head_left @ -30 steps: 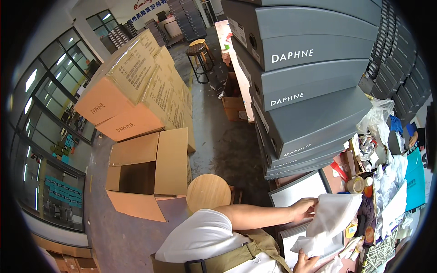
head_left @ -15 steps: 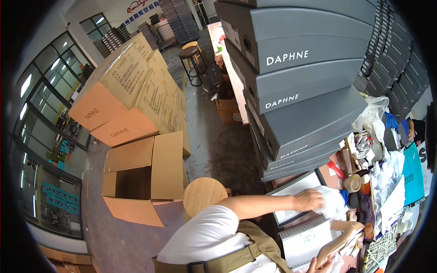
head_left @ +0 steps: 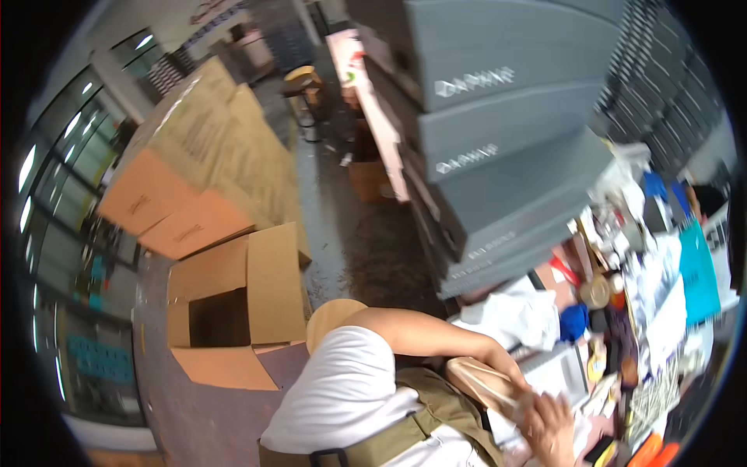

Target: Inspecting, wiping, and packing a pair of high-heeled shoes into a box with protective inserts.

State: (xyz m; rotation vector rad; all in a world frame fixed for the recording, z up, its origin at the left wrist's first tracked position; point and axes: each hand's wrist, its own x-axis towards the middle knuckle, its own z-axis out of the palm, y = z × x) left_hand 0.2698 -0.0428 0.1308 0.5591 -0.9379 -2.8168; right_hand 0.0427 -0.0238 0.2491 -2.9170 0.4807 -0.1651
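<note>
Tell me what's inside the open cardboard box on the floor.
The open cardboard box shows only a dark interior with bare brown walls and flaps folded out. Nothing is visible in it, but its bottom lies in shadow, so small contents can't be ruled out.

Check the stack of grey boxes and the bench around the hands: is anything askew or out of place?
Yes. The lower grey boxes in the stack are twisted out of line, their corners fanning past the ones above. White wrapping paper lies crumpled at the foot of the stack. The left hand and right hand hold a beige shoe.

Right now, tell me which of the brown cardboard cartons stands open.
The carton on the floor nearest the person: its flaps are spread and its dark inside shows. The stacked cartons behind it are closed.
</note>
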